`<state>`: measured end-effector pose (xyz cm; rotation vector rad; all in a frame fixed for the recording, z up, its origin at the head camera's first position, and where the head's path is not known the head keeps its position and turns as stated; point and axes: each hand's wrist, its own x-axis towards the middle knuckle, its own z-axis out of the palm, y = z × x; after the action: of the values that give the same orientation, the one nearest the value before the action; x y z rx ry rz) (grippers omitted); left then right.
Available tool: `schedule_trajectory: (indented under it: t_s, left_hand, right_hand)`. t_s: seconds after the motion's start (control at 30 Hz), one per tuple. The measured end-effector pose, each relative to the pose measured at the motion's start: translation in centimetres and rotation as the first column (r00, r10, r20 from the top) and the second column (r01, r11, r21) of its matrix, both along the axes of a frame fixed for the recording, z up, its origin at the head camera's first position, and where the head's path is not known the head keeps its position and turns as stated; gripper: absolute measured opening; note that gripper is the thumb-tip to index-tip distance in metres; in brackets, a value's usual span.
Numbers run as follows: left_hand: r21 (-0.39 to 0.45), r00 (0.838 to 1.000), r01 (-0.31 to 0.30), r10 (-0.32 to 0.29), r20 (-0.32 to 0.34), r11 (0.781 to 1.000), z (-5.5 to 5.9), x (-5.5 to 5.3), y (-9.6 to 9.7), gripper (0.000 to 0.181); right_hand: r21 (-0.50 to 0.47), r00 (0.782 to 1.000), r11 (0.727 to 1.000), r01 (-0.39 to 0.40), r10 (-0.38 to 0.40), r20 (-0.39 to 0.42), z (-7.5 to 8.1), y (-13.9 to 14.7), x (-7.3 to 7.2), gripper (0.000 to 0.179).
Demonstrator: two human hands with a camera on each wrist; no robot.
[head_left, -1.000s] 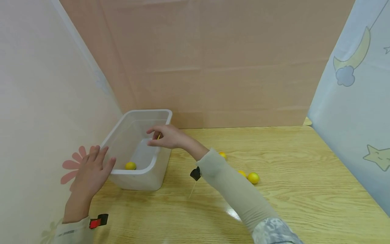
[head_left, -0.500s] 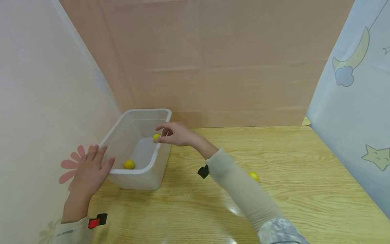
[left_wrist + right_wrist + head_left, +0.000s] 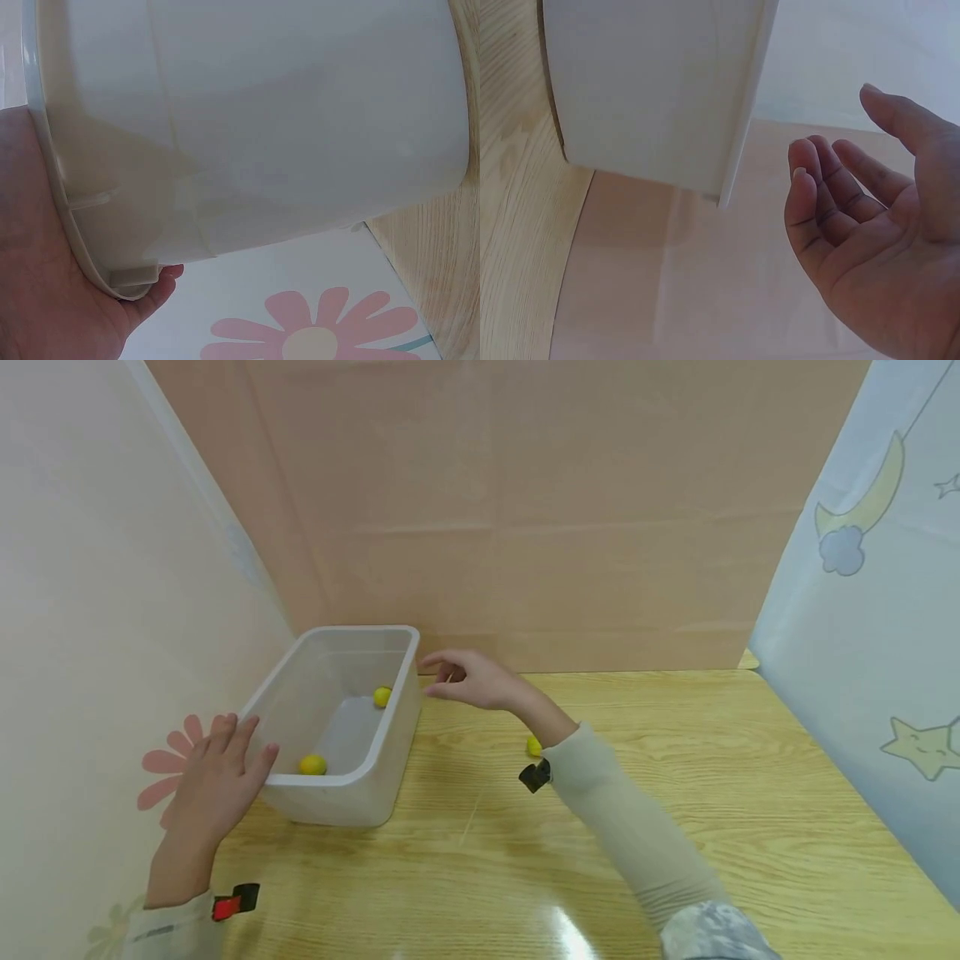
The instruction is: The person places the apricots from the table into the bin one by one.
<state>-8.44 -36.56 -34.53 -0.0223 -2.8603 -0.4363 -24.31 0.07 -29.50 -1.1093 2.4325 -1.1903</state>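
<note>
A white plastic bin [image 3: 352,781] stands on the table at the left. Inside it lie two small yellow lemon-like fruits, one [image 3: 312,765] by the near end and one [image 3: 382,697] by the right wall. My left hand [image 3: 221,777] rests on the bin's near left corner, fingers stretched along the rim; the left wrist view has the palm [image 3: 45,270] against the rim. Just right of the bin, my right hand [image 3: 480,679] is in the air, apart from the wall. Its fingers are loosely bent, and the right wrist view shows nothing in the palm [image 3: 900,255].
Another yellow fruit [image 3: 534,746] lies on the wooden table [image 3: 675,760], partly hidden by the right wrist strap [image 3: 535,775]. A tan sheet [image 3: 525,527] closes off the back. Patterned panels stand at the left [image 3: 112,568] and right [image 3: 862,635].
My right hand has let go of a yellow fruit, which now lies in the bin by the right wall. The hand has moved right, out over the rim. My left hand stays in place.
</note>
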Motion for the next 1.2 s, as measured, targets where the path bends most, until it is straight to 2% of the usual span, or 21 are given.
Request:
schedule_trajectory:
  t_s: [0.57,1.2]
  left_hand:
    - [0.025,1.000,-0.014,0.013,0.010,1.000,-0.1,0.1,0.1,0.069]
    - [0.018,1.000,-0.004,0.004,0.001,1.000,-0.2,-0.1,0.3,0.069]
  right_hand:
    - [0.097,0.996,0.992,0.074,-0.070,-0.047,-1.5,6.2,0.0,0.051]
    - [0.108,0.991,0.986,0.126,-0.119,-0.066,-3.5,11.6,0.8,0.050]
